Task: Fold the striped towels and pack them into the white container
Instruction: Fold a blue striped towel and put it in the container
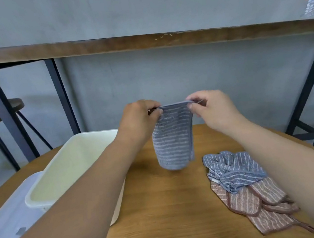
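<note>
folding step, first towel. my left hand [139, 117] and right hand [209, 107] each pinch a top corner of the blue towel [172, 139], fingers clamped on cloth; it hangs doubled above the table [165, 209]. bin [41, 197] at left looks empty. pile [240, 179] of more towels at right, unfolded. next, i judge: lay it flat, fold again, then into bin.

Blue striped towel [172, 139] pinched aloft between both hands [173, 114].
</note>
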A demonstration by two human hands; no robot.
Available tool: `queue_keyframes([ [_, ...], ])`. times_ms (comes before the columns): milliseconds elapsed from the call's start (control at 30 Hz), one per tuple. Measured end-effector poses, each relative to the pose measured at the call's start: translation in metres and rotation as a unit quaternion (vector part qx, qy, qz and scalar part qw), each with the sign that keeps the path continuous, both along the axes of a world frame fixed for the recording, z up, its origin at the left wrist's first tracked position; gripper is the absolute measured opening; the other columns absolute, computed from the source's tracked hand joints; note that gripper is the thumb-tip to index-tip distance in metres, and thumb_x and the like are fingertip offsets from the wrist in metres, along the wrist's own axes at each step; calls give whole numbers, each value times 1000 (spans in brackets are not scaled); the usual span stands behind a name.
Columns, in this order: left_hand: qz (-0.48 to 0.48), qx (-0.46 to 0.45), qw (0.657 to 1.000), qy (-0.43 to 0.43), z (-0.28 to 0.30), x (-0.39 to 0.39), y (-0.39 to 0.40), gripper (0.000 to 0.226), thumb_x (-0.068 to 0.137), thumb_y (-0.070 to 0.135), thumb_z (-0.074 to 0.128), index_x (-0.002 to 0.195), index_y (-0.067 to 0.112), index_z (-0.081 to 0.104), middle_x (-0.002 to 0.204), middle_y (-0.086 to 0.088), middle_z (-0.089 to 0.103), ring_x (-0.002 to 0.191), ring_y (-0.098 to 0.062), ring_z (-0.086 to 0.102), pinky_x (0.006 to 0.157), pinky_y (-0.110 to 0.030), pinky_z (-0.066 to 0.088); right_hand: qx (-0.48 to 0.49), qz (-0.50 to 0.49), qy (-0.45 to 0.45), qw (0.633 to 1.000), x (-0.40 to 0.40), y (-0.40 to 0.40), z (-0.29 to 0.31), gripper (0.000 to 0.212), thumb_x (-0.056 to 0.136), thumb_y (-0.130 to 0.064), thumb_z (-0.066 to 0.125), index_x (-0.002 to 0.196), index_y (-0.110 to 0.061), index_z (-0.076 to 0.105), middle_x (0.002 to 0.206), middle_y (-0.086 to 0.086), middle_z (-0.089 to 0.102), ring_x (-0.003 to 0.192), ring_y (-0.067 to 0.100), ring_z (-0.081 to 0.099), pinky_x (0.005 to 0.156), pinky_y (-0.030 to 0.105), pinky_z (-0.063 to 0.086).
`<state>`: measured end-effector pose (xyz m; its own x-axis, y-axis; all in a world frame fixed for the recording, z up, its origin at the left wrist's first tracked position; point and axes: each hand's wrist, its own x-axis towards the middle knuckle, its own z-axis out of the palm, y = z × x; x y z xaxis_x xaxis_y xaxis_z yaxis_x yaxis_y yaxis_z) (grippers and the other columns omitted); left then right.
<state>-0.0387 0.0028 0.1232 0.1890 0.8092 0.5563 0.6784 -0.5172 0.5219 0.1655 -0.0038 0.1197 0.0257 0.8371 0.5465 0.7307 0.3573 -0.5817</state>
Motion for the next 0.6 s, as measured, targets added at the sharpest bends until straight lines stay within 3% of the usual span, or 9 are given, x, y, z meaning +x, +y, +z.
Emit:
queue_keyframes([
  [67,-21,58,998,24,-11,-7,-13,12,87,17,63,91,18,74,86,5,70,80,-11,59,70,-16,38,26,10,-1,1000,-2,-18,-6,13,86,-9,66,93,-19,70,76,-13,66,67,1,58,69,15,45],
  [167,-64,75,993,71,-67,-24,-39,11,83,18,65,89,17,74,91,3,70,83,-8,59,78,-19,43,-20,44,-99,994,-2,-51,-53,11,85,-12,67,87,-22,68,78,-12,65,67,2,55,65,17,43],
  [233,-84,-3,989,122,-118,-34,-59,15,84,26,62,91,21,74,95,5,67,85,-8,60,81,-24,47,-80,86,-164,979,-4,-71,-102,9,85,-15,67,87,-23,69,86,-14,62,74,0,54,71,19,44],
  [333,-104,-158,963,193,-177,-45,-87,20,93,32,56,106,27,70,107,14,54,93,-4,57,84,-20,45,-189,136,-231,945,-13,-98,-164,14,92,-28,59,101,-25,70,100,-12,58,90,7,57,83,28,47],
  [467,-126,-194,952,199,-206,-58,-108,23,96,38,48,95,24,66,101,17,47,88,2,50,81,-19,43,-224,151,-237,933,-20,-117,-188,25,95,-38,53,113,-29,67,106,-18,57,98,5,57,86,25,46],
  [600,-132,-234,949,168,-206,-64,-118,24,96,34,49,89,22,68,93,15,54,84,0,52,79,-24,47,-273,179,-229,917,-25,-124,-185,23,95,-39,53,111,-30,67,97,-20,55,89,3,53,78,22,41],
])
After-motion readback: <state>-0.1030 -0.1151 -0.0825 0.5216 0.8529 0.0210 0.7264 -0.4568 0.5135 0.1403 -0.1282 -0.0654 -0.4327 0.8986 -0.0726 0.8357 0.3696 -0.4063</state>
